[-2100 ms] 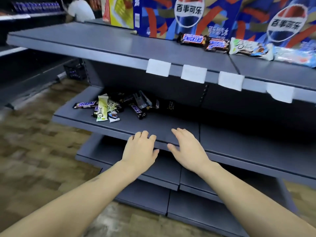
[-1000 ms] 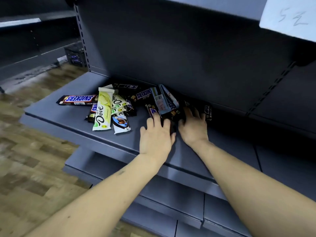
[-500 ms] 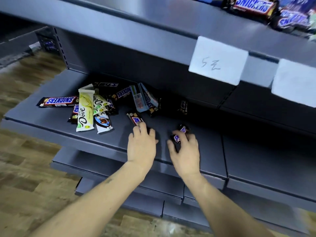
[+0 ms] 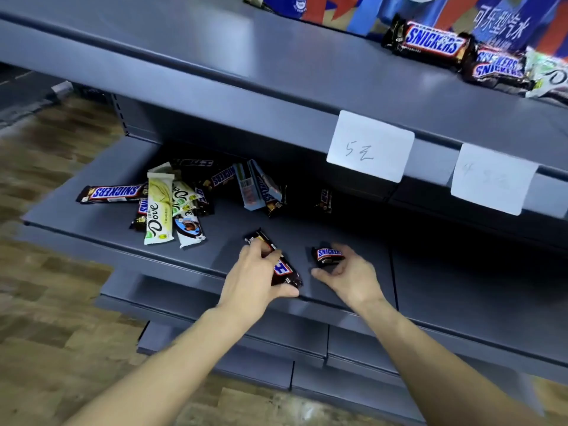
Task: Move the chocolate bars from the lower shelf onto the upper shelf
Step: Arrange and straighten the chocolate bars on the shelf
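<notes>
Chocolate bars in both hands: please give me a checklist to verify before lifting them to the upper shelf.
1. Left hand grips dark bar: ok.
2. Right hand grips small Snickers: ok.
3. Free space on upper shelf left of the Snickers bars there: ok.
4. Lifting path past the price tag: ok.
5. Lower shelf emptied: not ok, pile remains.
6. Grip firmness: cannot tell.

i'm facing a grey metal shelf unit (image 4: 215, 96). two white paper tags (image 4: 370, 146) hang on the front edge, one with handwriting. a blue and red printed carton (image 4: 362, 10) stands at the back. under it all i see wood-pattern floor (image 4: 46, 287), brown and patchy.
</notes>
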Demonstrator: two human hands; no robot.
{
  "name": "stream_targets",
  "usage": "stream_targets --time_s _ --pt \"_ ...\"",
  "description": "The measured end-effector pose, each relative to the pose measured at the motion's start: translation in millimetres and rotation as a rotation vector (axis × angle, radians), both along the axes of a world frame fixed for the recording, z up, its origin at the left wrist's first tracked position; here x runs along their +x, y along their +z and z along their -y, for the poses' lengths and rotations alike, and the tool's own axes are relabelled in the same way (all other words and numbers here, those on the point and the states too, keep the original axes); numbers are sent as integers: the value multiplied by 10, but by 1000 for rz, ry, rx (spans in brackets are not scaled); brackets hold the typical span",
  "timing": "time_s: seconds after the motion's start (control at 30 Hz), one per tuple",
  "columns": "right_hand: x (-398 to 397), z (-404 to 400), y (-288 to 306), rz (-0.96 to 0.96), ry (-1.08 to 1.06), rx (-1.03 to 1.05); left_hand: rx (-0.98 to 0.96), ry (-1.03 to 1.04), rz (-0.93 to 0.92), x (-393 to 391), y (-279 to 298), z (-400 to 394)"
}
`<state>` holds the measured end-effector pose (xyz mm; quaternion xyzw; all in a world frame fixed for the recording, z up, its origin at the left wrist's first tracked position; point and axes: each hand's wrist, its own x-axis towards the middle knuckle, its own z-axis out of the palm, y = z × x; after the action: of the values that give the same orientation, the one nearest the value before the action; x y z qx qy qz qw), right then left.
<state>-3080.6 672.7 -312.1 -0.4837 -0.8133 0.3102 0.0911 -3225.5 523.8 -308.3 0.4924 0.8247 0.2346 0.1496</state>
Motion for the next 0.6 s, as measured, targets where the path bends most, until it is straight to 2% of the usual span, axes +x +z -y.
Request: stream_targets --time_s 0.1,0.23,0.4,0.6 --pt "62 41 -39 -15 -13 43 9 -66 -58 -138 42 20" --pt "134 44 -50 19 -1 67 -26 -180 -259 -222 38 -26" --pt "255 119 -14 70 5 160 -5 -175 -368 -132 24 -75" --pt "347 151 -27 -33 -28 212 11 -153 -395 -58 -7 -121"
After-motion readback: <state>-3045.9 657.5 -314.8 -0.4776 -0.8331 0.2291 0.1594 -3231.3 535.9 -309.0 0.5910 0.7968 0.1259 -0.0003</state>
